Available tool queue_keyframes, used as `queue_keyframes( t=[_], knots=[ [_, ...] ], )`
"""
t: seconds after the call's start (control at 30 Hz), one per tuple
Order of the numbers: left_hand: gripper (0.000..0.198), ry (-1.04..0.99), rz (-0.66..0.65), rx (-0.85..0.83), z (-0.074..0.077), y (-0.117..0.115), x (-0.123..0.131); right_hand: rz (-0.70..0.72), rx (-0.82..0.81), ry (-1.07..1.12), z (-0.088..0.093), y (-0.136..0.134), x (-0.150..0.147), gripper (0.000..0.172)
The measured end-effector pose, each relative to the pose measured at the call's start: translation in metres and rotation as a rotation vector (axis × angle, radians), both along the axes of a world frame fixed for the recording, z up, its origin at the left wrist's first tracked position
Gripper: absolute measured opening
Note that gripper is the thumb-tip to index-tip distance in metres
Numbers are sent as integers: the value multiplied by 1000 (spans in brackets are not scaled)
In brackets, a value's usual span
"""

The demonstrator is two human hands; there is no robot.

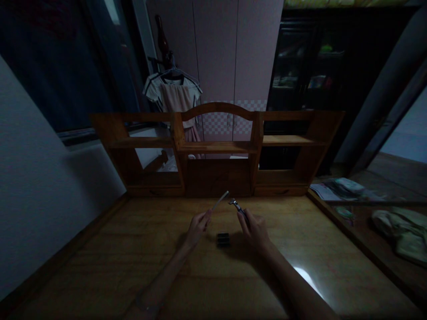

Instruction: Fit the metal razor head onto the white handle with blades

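My left hand (197, 226) is closed around the lower end of a slim whitish stick (220, 201), which tilts up to the right. Its exact kind is too dim to tell. In my right hand (255, 228) is a razor (239, 207) with a dark handle and a shiny silvery head pointing up and left, toward the stick. A small gap separates the two items. Between my hands, on the wooden table (160, 258), lies a small black block (223, 240) with several dark bars, like a razor cartridge holder. Neither hand touches it.
A wooden shelf unit (218, 147) spans the table's far edge. A raised wooden rim (336, 222) borders the right side, with papers (328, 190) and a pale cloth (403, 233) beyond it. The wall (50, 200) stands at the left. The room is dim.
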State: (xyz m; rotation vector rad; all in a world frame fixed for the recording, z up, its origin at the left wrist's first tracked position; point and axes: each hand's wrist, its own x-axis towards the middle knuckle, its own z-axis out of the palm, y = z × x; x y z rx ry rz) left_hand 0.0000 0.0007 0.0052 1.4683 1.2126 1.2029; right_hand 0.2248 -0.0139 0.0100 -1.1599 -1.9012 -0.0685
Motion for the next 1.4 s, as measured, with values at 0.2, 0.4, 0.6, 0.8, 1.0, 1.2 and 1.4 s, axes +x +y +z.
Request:
queue_keyframes(
  t=[0.2, 0.4, 0.6, 0.8, 1.0, 1.2, 1.4],
  knots=[
    [48, 38, -41, 8, -5, 2, 1, 13, -31, 8, 1, 0, 0, 20],
    [46, 62, -56, 65, -4, 0, 1, 99, -217, 263, 4, -2, -2, 31],
    [43, 140, 81, 142, 3, -3, 1, 540, -897, 851, 6, 5, -14, 53],
    [44, 285, 122, 199, 6, -6, -1, 707, -1108, 1068, 6, 14, -11, 50],
    [46, 417, 171, 199, 5, -5, -1, 631, -1018, 1033, 4, 13, -10, 51],
    [45, 497, 313, 195, 6, -2, -9, 661, -1018, 1029, 4, 11, -10, 51],
    [43, 610, 221, 234, 5, -5, -1, 651, -1025, 1003, 5, 9, -11, 53]
  ],
)
